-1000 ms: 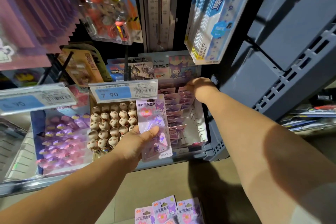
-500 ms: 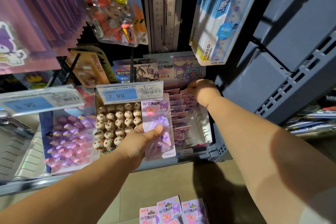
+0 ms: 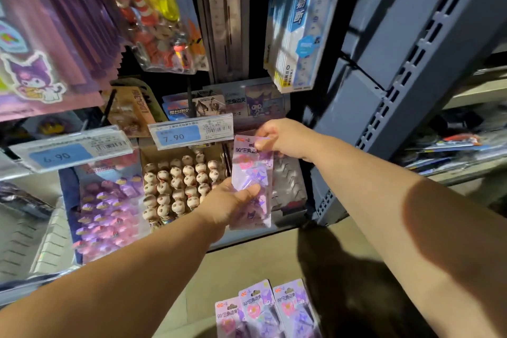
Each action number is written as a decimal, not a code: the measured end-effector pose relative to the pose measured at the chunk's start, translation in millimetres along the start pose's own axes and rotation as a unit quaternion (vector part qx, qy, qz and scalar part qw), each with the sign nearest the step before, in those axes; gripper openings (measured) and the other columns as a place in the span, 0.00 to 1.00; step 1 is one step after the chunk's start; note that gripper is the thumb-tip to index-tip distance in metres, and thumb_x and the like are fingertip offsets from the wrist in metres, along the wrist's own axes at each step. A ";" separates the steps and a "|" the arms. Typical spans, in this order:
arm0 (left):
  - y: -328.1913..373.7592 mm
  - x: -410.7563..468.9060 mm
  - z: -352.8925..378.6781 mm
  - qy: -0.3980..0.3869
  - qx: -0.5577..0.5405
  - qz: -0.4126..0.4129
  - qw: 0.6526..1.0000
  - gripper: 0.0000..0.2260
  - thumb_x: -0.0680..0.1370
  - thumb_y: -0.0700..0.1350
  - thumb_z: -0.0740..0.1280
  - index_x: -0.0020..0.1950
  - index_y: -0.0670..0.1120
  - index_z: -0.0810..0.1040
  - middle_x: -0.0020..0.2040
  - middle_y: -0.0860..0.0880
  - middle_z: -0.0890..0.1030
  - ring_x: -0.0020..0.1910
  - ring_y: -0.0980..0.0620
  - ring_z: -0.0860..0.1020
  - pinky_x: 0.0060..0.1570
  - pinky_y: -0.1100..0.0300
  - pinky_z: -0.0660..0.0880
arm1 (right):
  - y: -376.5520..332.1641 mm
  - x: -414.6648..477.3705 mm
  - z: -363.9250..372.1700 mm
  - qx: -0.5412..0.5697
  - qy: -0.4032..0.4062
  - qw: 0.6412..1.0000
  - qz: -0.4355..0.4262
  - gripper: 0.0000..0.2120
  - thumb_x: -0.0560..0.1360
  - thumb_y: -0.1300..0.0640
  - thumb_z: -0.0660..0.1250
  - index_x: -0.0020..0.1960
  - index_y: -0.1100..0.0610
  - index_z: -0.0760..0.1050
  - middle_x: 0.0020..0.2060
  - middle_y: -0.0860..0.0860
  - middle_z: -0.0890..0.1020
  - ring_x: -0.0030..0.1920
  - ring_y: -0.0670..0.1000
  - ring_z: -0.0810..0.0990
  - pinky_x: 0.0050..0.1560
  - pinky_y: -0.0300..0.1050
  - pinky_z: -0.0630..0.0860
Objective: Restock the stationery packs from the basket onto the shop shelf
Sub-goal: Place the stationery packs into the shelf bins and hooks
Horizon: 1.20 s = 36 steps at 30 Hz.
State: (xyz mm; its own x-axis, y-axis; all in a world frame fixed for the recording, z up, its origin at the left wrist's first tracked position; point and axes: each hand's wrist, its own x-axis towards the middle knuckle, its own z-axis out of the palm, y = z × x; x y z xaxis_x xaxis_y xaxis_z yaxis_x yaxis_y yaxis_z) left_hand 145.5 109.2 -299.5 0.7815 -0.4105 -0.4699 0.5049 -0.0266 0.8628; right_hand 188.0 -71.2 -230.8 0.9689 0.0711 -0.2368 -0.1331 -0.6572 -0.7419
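Grey-blue metal shelving upright [image 3: 406,44] fills the frame from 1 to 3 o'clock, slotted strip running diagonally down it. Purple character packs [image 3: 41,44] hang blurred at 10 o'clock. Tall blue-and-white packs [image 3: 299,22] hang at 12 to 1 o'clock, a long ruler pack [image 3: 223,16] just left of them, clear toy pack [image 3: 159,16] left of that.

Shelf tray [image 3: 290,189] sits near centre, at 3 o'clock of the held pack, mostly bare with notched dividers. Cardboard box of round beige heads [image 3: 178,181] is just beside it at 9 o'clock; tray of purple-pink pieces [image 3: 107,208] further out at 8 o'clock. Price tag 7.90 [image 3: 192,132] hangs over the box; tag 6.90 [image 3: 71,151] at 9 o'clock.

Stationery pack [image 3: 253,173], pink-purple holographic card, is held upright in front of the tray, between both hands. Left hand [image 3: 233,200] clamps its lower half, thumb across the front, fingers behind. Right hand [image 3: 285,140] pinches its top right corner, fingers closed on the card edge, though blur makes the exact contact hard to read.

Three more matching packs [image 3: 269,310] stand at 6 o'clock at the frame bottom, probably in the basket, whose rim is not visible. Tan floor [image 3: 263,255] lies between them and the shelf.
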 end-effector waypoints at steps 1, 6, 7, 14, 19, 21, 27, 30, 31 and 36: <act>0.3 0.1 1.9 -0.013 0.025 0.004 1.000 0.27 0.67 0.54 0.77 0.60 0.41 0.78 0.46 0.40 0.84 0.41 0.43 0.80 0.46 0.49 0.73 | 1.2 -3.4 -1.2 -0.012 -0.005 1.000 0.010 0.10 0.76 0.53 0.69 0.56 0.53 0.77 0.52 0.52 0.81 0.48 0.54 0.80 0.42 0.43 0.76; 4.8 9.4 7.0 0.034 0.197 0.071 0.977 0.14 0.72 0.53 0.75 0.50 0.44 0.82 0.44 0.43 0.84 0.38 0.48 0.80 0.41 0.60 0.80 | 6.4 -11.1 -10.2 -0.006 0.017 1.000 0.020 0.06 0.76 0.55 0.68 0.53 0.50 0.77 0.49 0.50 0.80 0.37 0.50 0.74 0.34 0.40 0.72; 6.5 12.8 4.4 0.088 0.272 0.104 0.953 0.12 0.73 0.52 0.73 0.49 0.44 0.80 0.41 0.48 0.82 0.36 0.52 0.78 0.34 0.67 0.75 | 6.7 -11.4 -13.4 -0.003 0.025 0.999 0.022 0.05 0.77 0.56 0.68 0.52 0.51 0.77 0.46 0.49 0.79 0.36 0.49 0.74 0.33 0.38 0.71; 6.4 24.2 -16.0 0.145 0.484 0.163 0.847 0.08 0.76 0.48 0.71 0.54 0.51 0.82 0.45 0.54 0.80 0.43 0.51 0.78 0.48 0.58 0.76 | 15.2 -5.9 -20.9 -0.078 0.020 0.996 0.048 0.03 0.77 0.58 0.67 0.50 0.51 0.76 0.46 0.50 0.78 0.44 0.51 0.79 0.38 0.44 0.79; 5.4 25.1 -16.3 0.133 0.478 0.156 0.854 0.08 0.77 0.50 0.69 0.54 0.52 0.82 0.47 0.52 0.83 0.39 0.52 0.77 0.47 0.58 0.77 | 17.1 -2.6 -29.7 -0.148 0.030 0.987 0.054 0.04 0.77 0.57 0.67 0.48 0.49 0.74 0.48 0.52 0.78 0.47 0.55 0.79 0.48 0.51 0.79; 9.1 24.7 -14.8 0.127 0.489 0.172 0.846 0.08 0.77 0.51 0.69 0.55 0.52 0.82 0.48 0.53 0.82 0.39 0.53 0.77 0.47 0.59 0.76 | 16.2 -2.7 -34.7 -0.178 0.031 0.982 0.052 0.03 0.77 0.57 0.66 0.48 0.50 0.74 0.45 0.51 0.76 0.43 0.54 0.78 0.46 0.49 0.77; 14.8 27.6 -12.6 0.138 0.554 0.206 0.795 0.06 0.77 0.52 0.68 0.49 0.53 0.84 0.48 0.55 0.74 0.51 0.52 0.74 0.48 0.62 0.69 | 15.5 -2.0 -37.4 -0.270 0.070 0.958 0.063 0.08 0.79 0.56 0.62 0.57 0.50 0.75 0.49 0.51 0.75 0.47 0.55 0.75 0.45 0.46 0.73; 15.8 26.8 -10.9 0.132 0.549 0.221 0.795 0.06 0.77 0.49 0.68 0.49 0.50 0.84 0.48 0.56 0.73 0.53 0.52 0.74 0.50 0.62 0.69 | 19.2 4.4 -34.7 -0.275 0.117 0.952 0.064 0.12 0.79 0.61 0.61 0.58 0.50 0.76 0.54 0.52 0.77 0.51 0.56 0.76 0.48 0.48 0.75; 16.9 26.1 -9.8 0.130 0.548 0.225 0.795 0.07 0.78 0.49 0.68 0.50 0.49 0.84 0.48 0.56 0.73 0.52 0.53 0.74 0.49 0.64 0.67 | 20.1 6.4 -33.2 -0.281 0.124 0.950 0.062 0.13 0.78 0.63 0.60 0.59 0.52 0.77 0.55 0.53 0.77 0.51 0.56 0.76 0.47 0.47 0.74; 15.8 26.9 -11.0 0.138 0.547 0.219 0.796 0.07 0.77 0.49 0.69 0.51 0.48 0.84 0.50 0.56 0.75 0.54 0.53 0.75 0.51 0.64 0.67 | 17.5 24.4 -25.6 -0.289 0.098 0.946 0.106 0.14 0.79 0.62 0.59 0.63 0.61 0.76 0.59 0.58 0.78 0.58 0.59 0.77 0.55 0.45 0.72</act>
State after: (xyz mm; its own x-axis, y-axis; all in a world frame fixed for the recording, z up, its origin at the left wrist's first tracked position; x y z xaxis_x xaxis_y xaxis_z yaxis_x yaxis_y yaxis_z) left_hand 178.6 107.7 -300.6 0.9217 -0.3871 0.0270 -0.3413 -0.7758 0.5307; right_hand 214.6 -100.1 -233.5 0.9606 -0.2118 -0.1799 -0.2478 -0.9459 -0.2094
